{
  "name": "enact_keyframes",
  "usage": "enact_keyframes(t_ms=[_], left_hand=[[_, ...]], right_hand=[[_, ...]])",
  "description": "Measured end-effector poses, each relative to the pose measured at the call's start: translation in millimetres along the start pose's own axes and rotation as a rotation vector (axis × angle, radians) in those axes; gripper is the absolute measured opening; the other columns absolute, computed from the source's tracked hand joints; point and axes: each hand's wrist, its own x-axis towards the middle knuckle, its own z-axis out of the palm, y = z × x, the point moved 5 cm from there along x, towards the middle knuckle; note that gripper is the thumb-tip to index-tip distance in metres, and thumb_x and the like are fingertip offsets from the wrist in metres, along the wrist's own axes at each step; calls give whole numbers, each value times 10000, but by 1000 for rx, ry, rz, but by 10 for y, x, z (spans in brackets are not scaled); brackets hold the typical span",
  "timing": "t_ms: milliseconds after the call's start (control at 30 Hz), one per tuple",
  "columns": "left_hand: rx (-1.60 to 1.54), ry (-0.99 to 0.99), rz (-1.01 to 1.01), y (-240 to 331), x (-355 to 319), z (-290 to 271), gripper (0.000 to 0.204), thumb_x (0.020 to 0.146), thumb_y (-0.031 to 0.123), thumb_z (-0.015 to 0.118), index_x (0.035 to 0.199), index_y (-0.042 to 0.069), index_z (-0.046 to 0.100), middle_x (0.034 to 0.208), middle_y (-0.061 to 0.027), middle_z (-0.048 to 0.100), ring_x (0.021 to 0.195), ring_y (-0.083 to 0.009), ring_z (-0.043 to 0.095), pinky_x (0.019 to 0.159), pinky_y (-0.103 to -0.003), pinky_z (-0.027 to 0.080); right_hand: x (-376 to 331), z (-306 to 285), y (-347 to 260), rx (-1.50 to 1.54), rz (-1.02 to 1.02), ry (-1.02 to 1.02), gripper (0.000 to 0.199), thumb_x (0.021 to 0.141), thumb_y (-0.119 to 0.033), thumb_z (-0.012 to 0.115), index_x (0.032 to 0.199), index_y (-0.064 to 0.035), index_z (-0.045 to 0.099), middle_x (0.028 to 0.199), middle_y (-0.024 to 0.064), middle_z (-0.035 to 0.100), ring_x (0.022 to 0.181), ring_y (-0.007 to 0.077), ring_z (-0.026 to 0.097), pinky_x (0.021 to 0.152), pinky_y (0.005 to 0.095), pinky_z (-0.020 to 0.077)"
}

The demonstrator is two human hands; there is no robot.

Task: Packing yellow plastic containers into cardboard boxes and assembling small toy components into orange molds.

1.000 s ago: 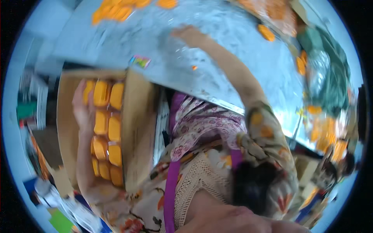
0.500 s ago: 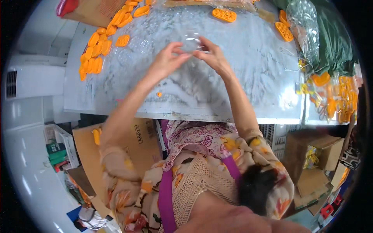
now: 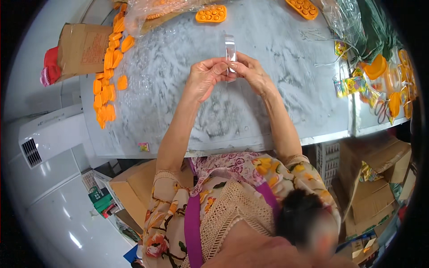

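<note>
We hold a clear plastic piece (image 3: 230,51) between both hands over the grey table (image 3: 286,111). Our left hand (image 3: 206,78) pinches its lower end from the left with thumb and fingertips closed on it, and our right hand (image 3: 252,73) does the same from the right, the fingertips of the two hands almost meeting around the lower end. The clear plastic piece stands nearly upright, most of its length rising away from us above the pinch, its top end free and touching nothing. We cannot tell whether it is a flat strip or a small folded case, since it is transparent and only its glinting edges show.

Beyond the grip, farther across the table, an orange tray with round hollows (image 3: 211,14) lies flat, and a second orange tray (image 3: 304,7) lies to the right of it, both well apart from our hands. To the left of the left hand, a long scatter of orange plastic pieces (image 3: 107,80) runs along the table's edge, with a cardboard flap (image 3: 82,47) just past it. To the right of the right hand, well apart, small colourful packets (image 3: 351,85) lie on the table near orange lids (image 3: 377,67). On our side of the grip, open cardboard boxes (image 3: 371,178) stand below the table's near edge.
</note>
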Motion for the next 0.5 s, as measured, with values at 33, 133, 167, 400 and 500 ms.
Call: enact_keyframes(t_ms=[33, 133, 167, 400, 500], left_hand=[[3, 0, -17, 38, 14, 2, 290, 889, 135, 629, 1108, -53, 613, 970, -147, 665, 820, -243, 664, 761, -397, 567], [-18, -29, -33, 125, 89, 90, 288, 899, 138, 616, 1104, -64, 605, 963, -156, 662, 808, -246, 663, 761, -400, 566], [-18, 11, -63, 146, 95, 118, 279, 909, 137, 600, 1097, -70, 598, 954, -156, 661, 801, -245, 661, 751, -400, 566], [100, 176, 149, 164, 75, 156, 172, 943, 91, 508, 959, -61, 586, 887, -139, 646, 752, -212, 653, 650, -363, 567], [-18, 221, 167, 137, 39, -34, 169, 941, 117, 519, 939, -42, 577, 853, -128, 640, 735, -197, 643, 634, -344, 556]], right_hand=[[2, 11, -44, 13, 8, 9, 713, 817, -351, 689, 1341, 57, 432, 1147, 137, 609, 1012, 203, 586, 856, 312, 476], [-8, -21, -177, 10, 13, 0, 667, 815, -343, 691, 1319, 35, 473, 1105, 106, 620, 960, 178, 587, 804, 293, 483], [-20, -25, -210, 17, 29, -20, 663, 806, -342, 697, 1314, 28, 483, 1091, 94, 622, 949, 166, 584, 787, 285, 482], [48, -123, -152, -240, -203, 294, 745, 699, -294, 752, 1299, 56, 483, 1119, 150, 622, 978, 209, 584, 825, 326, 489], [-31, -351, -316, -338, -273, 413, 773, 675, -264, 767, 1299, 78, 466, 1182, 179, 584, 1026, 241, 575, 832, 352, 500]])
